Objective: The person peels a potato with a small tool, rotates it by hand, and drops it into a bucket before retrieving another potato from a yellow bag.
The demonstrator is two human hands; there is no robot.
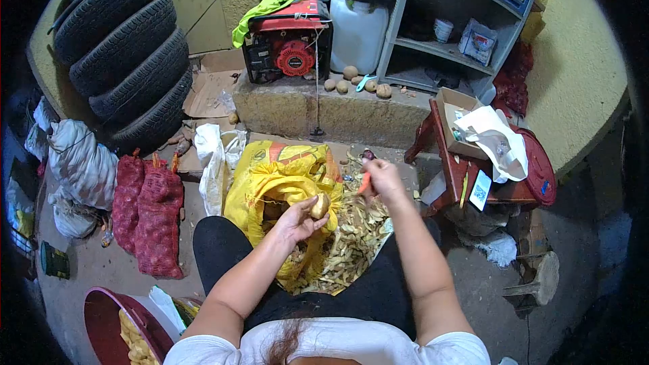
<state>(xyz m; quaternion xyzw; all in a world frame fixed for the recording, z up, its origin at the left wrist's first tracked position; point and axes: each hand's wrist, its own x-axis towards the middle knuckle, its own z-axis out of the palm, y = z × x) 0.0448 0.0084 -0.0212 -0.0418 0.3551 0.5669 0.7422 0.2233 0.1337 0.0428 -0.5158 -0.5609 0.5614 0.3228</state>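
My left hand (pixel 297 221) is closed around a pale potato (pixel 320 205) above the yellow sack (pixel 238 192). To the right, my right hand (pixel 383 181) grips a tool with an orange handle (pixel 366 182); its working end is too small to make out. The potato and the tool are apart. Below my hands, peelings (pixel 351 247) lie in a heap between my knees, beside the open sack. The sack's inside is mostly in shadow.
A maroon tub (pixel 101 321) with pale peeled pieces stands at the lower left. Red mesh sacks (pixel 159 230) are on the left. Several potatoes (pixel 384 90) lie on the ledge ahead, beside a generator (pixel 287 47). A red table (pixel 443 179) and a stool (pixel 546 278) stand right.
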